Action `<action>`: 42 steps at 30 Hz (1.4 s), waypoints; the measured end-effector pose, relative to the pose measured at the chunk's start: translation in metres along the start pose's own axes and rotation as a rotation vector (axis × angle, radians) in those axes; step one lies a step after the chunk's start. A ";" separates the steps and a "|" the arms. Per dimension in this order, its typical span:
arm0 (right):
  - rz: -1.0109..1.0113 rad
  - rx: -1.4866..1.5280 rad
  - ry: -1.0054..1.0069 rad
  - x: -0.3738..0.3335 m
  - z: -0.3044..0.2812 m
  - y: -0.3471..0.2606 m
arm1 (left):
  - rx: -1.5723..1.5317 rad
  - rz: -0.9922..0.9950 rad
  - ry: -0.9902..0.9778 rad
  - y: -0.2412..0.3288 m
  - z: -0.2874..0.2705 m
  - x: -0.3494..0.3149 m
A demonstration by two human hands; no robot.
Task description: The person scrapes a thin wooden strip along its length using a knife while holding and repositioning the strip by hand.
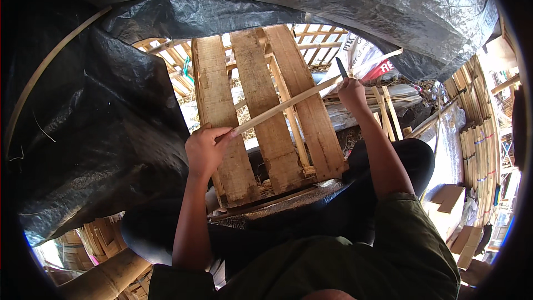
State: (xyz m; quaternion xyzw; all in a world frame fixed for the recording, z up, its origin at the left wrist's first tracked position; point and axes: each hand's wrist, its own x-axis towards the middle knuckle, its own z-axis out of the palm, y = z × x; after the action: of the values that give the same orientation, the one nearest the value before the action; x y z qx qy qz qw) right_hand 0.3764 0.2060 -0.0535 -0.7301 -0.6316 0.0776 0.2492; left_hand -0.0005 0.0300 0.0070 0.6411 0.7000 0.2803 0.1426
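Observation:
A long, pale bamboo strip slants over a low bench of wooden planks, rising from left to right. Its near end is gripped by my left hand, with the thumb lying along the strip. At the strip's far end, my right hand is closed around a knife whose dark blade points up and away from me. The knife's handle is hidden in my fist. Blade and strip cross close together there; whether they touch I cannot tell.
Black plastic sheeting hangs at the left and across the top. Right of the bench lie loose bamboo strips and a printed white sack. Bundled slats stand at the far right, near cardboard boxes. A thick bamboo pole lies at lower left.

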 end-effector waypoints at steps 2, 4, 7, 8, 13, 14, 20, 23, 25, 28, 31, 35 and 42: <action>0.012 -0.002 -0.017 0.000 -0.005 -0.006 | 0.001 -0.012 -0.004 0.000 -0.002 0.001; 0.289 0.149 -0.197 -0.004 -0.014 -0.027 | 0.005 -0.048 -0.048 -0.002 -0.004 0.000; -0.022 0.039 -0.383 -0.013 0.007 -0.007 | -0.019 -0.003 -0.049 0.000 0.003 0.007; -0.239 -0.045 -0.347 -0.029 0.013 -0.019 | -0.012 -0.012 -0.049 -0.001 0.002 0.005; -0.186 -0.001 -0.323 -0.057 0.008 -0.064 | 0.025 -0.022 -0.033 -0.007 -0.003 -0.001; -0.305 -0.138 -0.313 -0.043 0.004 -0.039 | 0.015 -0.008 -0.035 -0.003 -0.001 0.000; -0.494 -0.515 -0.305 -0.054 0.019 -0.050 | 0.022 0.003 -0.008 0.001 0.002 0.001; -0.204 0.115 -0.551 -0.116 0.004 -0.133 | 0.050 -0.023 -0.014 -0.013 -0.003 -0.006; -0.252 0.065 -0.554 -0.116 -0.007 -0.135 | 0.005 0.009 -0.015 -0.010 0.001 -0.003; -0.926 -0.936 -0.512 -0.076 -0.008 -0.101 | 0.027 -0.022 -0.037 -0.006 -0.003 -0.005; -0.080 -0.211 -0.524 -0.049 -0.031 -0.086 | -0.066 -0.033 -0.089 0.002 -0.008 -0.006; 0.081 -0.040 -0.662 -0.057 -0.054 -0.100 | -0.109 -0.147 -0.179 0.012 -0.015 -0.005; -0.147 0.075 -0.364 -0.061 -0.021 -0.090 | -0.068 0.000 0.045 0.014 0.002 -0.022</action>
State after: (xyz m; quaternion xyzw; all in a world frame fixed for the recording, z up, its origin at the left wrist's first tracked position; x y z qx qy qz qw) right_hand 0.2948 0.1485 -0.0059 -0.6460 -0.7145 0.2136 0.1629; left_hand 0.0154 0.0089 0.0101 0.6295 0.6930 0.3186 0.1484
